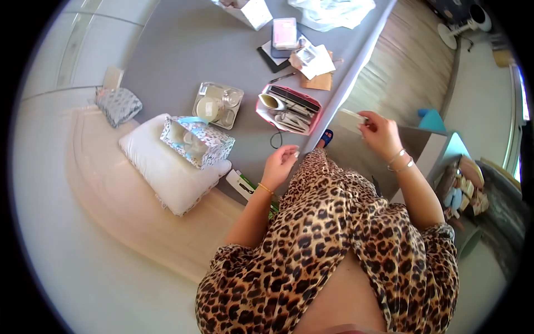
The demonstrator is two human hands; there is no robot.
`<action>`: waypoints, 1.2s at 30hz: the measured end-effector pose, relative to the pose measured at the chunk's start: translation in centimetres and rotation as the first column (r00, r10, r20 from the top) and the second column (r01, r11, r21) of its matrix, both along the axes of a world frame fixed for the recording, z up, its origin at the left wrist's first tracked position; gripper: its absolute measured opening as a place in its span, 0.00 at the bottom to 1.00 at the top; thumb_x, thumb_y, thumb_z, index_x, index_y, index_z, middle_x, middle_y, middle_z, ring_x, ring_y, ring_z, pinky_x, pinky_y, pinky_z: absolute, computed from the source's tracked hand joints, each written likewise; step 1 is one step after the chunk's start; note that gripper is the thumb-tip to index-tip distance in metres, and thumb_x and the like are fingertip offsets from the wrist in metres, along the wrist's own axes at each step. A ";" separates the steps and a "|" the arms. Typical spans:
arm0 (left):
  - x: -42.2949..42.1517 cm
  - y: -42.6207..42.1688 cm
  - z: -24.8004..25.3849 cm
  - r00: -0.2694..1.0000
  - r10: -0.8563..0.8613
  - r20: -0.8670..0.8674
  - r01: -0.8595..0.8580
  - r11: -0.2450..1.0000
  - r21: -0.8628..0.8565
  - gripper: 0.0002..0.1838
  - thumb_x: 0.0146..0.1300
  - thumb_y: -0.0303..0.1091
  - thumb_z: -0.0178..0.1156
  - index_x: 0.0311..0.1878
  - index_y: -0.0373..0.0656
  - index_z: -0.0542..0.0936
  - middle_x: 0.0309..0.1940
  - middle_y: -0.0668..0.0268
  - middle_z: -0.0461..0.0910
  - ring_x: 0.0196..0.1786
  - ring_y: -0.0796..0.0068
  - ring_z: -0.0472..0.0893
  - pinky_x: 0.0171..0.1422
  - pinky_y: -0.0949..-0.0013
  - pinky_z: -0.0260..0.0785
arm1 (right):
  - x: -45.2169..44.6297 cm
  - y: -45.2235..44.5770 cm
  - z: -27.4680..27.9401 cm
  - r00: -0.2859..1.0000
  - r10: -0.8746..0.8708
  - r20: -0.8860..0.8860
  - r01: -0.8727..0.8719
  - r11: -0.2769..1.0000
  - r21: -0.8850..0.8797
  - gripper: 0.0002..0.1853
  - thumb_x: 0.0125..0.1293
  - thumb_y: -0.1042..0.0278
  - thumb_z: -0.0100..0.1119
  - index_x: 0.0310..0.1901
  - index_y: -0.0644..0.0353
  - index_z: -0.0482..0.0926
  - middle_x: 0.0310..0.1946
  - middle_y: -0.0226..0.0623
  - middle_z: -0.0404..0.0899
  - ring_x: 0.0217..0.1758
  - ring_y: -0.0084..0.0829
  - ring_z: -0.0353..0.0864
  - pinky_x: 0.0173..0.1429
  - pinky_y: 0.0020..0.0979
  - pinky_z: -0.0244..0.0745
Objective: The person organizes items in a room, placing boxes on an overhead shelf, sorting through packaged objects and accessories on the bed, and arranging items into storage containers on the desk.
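Note:
My right hand (pixel 380 136) is raised over the table's right edge. Its thumb and fingers pinch a pale, thin, flat piece (pixel 350 119) whose exact kind does not show. Below the near edge of the table, my left hand (pixel 281 166) hangs with its fingers loosely curled and no object visible in it. Closest to the left hand are a dark cable loop (pixel 276 139) and a pink-rimmed box (pixel 315 118) holding a white cup (pixel 271 102) and several small packets.
On the grey table (pixel 183 50) lie a clear tray (pixel 236 91) with jars, papers (pixel 319 62), a pink case (pixel 285 32) and a white plastic bag (pixel 334 12). Left, a floral box (pixel 214 142) rests on a white cushion (pixel 150 150). A white-and-green box (pixel 239 183) sits nearby.

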State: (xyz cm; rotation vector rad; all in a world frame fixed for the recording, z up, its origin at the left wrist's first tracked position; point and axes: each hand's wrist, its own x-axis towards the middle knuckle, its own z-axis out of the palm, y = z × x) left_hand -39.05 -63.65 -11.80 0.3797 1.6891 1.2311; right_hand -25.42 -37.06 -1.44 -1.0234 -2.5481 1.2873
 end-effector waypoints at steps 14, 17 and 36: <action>-3.4 4.2 -2.9 0.993 -0.082 -0.081 0.094 0.983 0.157 0.15 0.61 0.27 0.56 0.52 0.37 0.73 0.42 0.64 0.77 0.42 0.79 0.77 0.45 0.77 0.70 | 27.3 9.1 4.2 0.739 -0.663 0.122 0.432 0.605 0.668 0.11 0.54 0.73 0.59 0.40 0.61 0.78 0.20 0.36 0.77 0.21 0.25 0.77 0.28 0.28 0.72; -3.5 8.3 -1.0 0.979 -0.183 -0.088 0.193 0.974 0.118 0.14 0.63 0.29 0.53 0.52 0.38 0.72 0.43 0.64 0.78 0.42 0.78 0.78 0.43 0.77 0.69 | 33.1 8.9 4.6 0.586 -0.809 0.040 0.597 0.465 0.654 0.10 0.54 0.70 0.58 0.39 0.61 0.77 0.28 0.40 0.80 0.29 0.32 0.80 0.35 0.32 0.73; -3.7 19.0 4.0 0.841 -0.511 -0.178 0.521 0.854 0.009 0.14 0.63 0.27 0.53 0.52 0.36 0.72 0.41 0.66 0.76 0.41 0.79 0.77 0.43 0.79 0.69 | 32.9 13.8 0.9 0.797 -0.601 0.058 0.467 0.675 0.572 0.03 0.55 0.72 0.53 0.28 0.62 0.72 0.22 0.42 0.75 0.31 0.40 0.78 0.36 0.38 0.73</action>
